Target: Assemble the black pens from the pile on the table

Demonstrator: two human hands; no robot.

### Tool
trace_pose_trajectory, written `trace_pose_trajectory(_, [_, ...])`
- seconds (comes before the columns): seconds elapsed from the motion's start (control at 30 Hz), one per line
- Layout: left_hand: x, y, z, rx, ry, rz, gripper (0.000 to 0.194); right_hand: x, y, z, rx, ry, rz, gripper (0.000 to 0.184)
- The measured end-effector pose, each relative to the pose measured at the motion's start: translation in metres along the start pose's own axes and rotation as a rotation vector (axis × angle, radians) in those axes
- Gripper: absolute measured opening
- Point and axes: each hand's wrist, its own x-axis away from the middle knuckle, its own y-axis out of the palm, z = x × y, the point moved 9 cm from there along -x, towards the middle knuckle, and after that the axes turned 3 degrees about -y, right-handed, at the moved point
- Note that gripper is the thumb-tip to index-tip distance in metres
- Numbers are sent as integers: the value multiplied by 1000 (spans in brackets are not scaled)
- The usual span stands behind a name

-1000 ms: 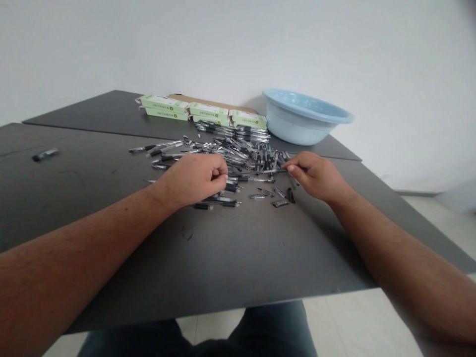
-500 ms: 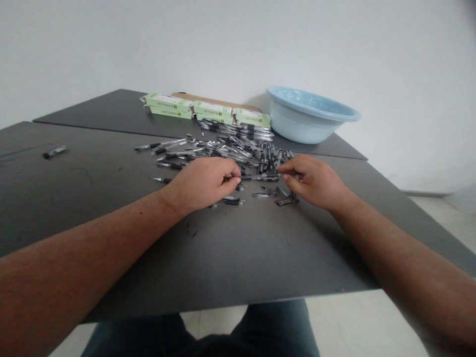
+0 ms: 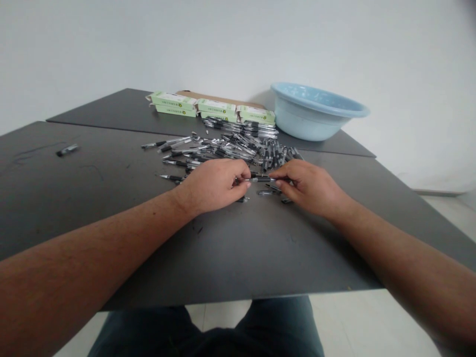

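Observation:
Between my hands a black and clear pen [image 3: 262, 179] lies level, just above the table. The fingers of my left hand [image 3: 219, 184] are closed on its left end. At its right end, my right hand [image 3: 307, 184] pinches it between thumb and fingertips; that tip is hidden by the fingers. Behind the hands spreads a pile of black gel pens and clear pen parts [image 3: 238, 144]. Several short dark pieces, which look like pen caps [image 3: 266, 193], lie below the held pen near my right thumb.
Green and white cartons [image 3: 174, 102] stand stacked in a row at the back. A light blue basin [image 3: 316, 116] sits at the back right. One pen cap [image 3: 67, 150] lies alone on the dark grey table [image 3: 241, 258] at far left. A wall rises behind.
My right hand has moved left, toward my left hand, and its fingers have closed on the pen's right end. The view has shifted slightly.

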Motion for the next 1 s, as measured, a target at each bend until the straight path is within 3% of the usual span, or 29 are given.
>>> trace_pose_trajectory(0.37, [-1, 0, 5, -47, 55, 17, 10, -1, 2, -11, -27, -67, -25, 26])
trace_pose_trajectory(0.67, [0, -3, 8, -41, 95, 49, 10, 0, 1, -3, -12, 56, -13, 9])
trace_pose_trajectory(1.0, [0, -3, 8, -56, 106, 46, 10, 0, 2, -4, -36, 58, -43, 10])
